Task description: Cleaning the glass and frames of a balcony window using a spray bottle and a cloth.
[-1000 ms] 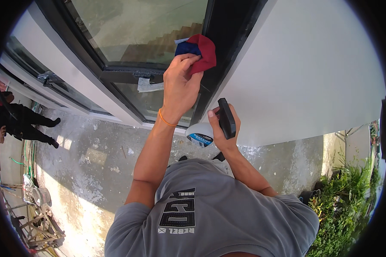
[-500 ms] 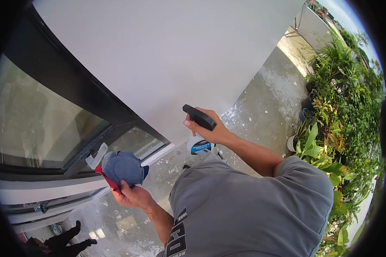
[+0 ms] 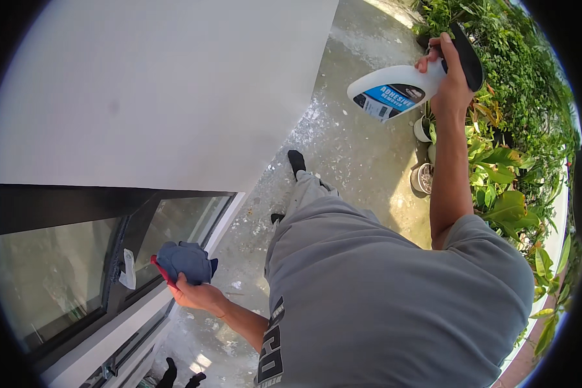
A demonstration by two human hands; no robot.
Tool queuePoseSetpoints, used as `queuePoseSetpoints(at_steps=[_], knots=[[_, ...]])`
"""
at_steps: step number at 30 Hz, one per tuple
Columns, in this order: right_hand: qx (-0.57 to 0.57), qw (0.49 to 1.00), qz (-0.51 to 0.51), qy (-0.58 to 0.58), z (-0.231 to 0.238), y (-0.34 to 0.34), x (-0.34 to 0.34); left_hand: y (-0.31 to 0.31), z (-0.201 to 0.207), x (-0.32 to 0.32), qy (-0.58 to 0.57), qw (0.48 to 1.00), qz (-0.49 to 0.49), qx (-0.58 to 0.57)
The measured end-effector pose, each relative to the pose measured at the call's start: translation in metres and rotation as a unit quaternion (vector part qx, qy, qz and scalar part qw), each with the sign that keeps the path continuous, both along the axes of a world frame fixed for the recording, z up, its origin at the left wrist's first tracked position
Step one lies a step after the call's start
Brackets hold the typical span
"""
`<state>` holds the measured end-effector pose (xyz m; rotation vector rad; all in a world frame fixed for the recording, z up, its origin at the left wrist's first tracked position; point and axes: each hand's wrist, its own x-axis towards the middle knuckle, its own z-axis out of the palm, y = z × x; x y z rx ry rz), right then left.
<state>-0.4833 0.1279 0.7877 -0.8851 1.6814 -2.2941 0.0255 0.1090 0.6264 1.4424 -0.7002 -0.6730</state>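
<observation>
My right hand (image 3: 456,84) grips a white spray bottle (image 3: 394,92) by its black trigger head, out to the far right near the plants. The bottle is tilted on its side, and its blue and black label faces up. At the lower left, my left hand (image 3: 195,294) is closed on a bunched blue-grey cloth (image 3: 186,262). A red edge of fabric and a dark blue corner show at the cloth's sides. Just beyond that cloth is the dark-framed window (image 3: 52,275), with a white handle-like piece (image 3: 129,269) on its frame.
A plain white wall (image 3: 142,90) rises ahead, above the window. Leafy plants (image 3: 517,129) and pots (image 3: 423,179) line the right side of the paint-spotted concrete floor (image 3: 355,152). Another person's dark legs (image 3: 168,373) show at the lower left.
My right hand has swung up and to the right with the spray bottle, away from the wall. My left hand still holds the cloth. The view has turned, shifting the wall leftward.
</observation>
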Motion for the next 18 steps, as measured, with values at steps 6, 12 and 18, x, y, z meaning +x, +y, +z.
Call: queuePoseSetpoints(at_steps=[6, 12, 18], knots=[[0.087, 0.992, -0.042, 0.075, -0.01, 0.018, -0.007, -0.03, -0.003, -0.059, -0.007, 0.969, -0.248, -0.014], [0.141, 0.974, 0.079, -0.157, -0.063, -0.003, 0.018, -0.029, -0.029, -0.131, 0.044, 0.95, -0.308, 0.03], [0.083, 0.941, 0.328, 0.008, -0.064, -0.024, 0.026, -0.025, 0.017, -0.266, -0.023, 0.921, -0.39, 0.013]])
